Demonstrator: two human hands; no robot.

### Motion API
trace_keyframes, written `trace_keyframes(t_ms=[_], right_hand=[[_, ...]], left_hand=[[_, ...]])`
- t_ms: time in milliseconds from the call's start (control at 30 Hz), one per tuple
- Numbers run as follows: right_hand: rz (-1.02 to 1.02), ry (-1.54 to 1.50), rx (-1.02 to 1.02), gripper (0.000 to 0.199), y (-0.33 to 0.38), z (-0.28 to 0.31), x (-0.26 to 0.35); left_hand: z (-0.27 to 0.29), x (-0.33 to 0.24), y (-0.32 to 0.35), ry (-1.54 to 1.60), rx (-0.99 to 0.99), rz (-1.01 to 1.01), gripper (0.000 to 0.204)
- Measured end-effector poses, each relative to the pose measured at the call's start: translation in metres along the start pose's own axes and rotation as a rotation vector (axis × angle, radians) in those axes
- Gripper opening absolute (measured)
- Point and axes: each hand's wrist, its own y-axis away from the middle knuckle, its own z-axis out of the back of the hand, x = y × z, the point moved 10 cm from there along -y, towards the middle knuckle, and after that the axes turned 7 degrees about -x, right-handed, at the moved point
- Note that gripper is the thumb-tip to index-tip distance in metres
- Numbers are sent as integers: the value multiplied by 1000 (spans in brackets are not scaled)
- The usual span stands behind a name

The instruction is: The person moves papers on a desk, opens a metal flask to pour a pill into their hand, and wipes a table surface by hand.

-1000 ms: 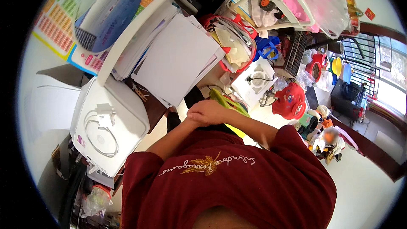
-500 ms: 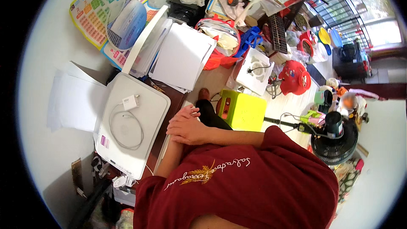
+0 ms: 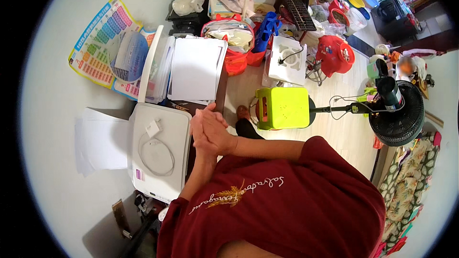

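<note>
Hands clasped together: left hand (image 3: 200,131) and right hand (image 3: 216,134) pressed palm to palm, fingers folded over one another, nothing held between them. They sit just beside the right edge of the white printer (image 3: 160,150), above the lap.

Printer as landmark:
- On its lid, a coiled white cable with a square plug (image 3: 154,141); a small purple label (image 3: 139,175) near its lower left corner.
- Left of it, loose white sheets (image 3: 100,143) spread on the pale floor.
- Above it, a stack of white paper (image 3: 195,69) in the raised tray.
- Upper left, a colourful chart poster (image 3: 98,43), yellow-bordered with rows of coloured cells, lying flat.
- Right of it, past the hands, a lime-green box stool (image 3: 282,108); farther right, a black standing fan (image 3: 397,114).
- Upper right, a red bag (image 3: 337,55) among clutter.
</note>
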Motion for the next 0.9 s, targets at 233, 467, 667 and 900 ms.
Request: trace_keyframes(t_ms=[233,467,667,900], right_hand=[[-385,-191,-133,43,-1,-2,-17],[-692,-826,-255,51,-15,1,-23],[-909,-1291,-240,53,-11,-13,-29],[-641,-830,-131,39,-25,-24,1]], left_hand=[[37,-7,0,-441,-37,-209,27],[7,-43,1,-1691,-230,-840,20],[14,-55,-3,-803,-143,-488,19],[-7,-64,13,-508,-137,-465,39]])
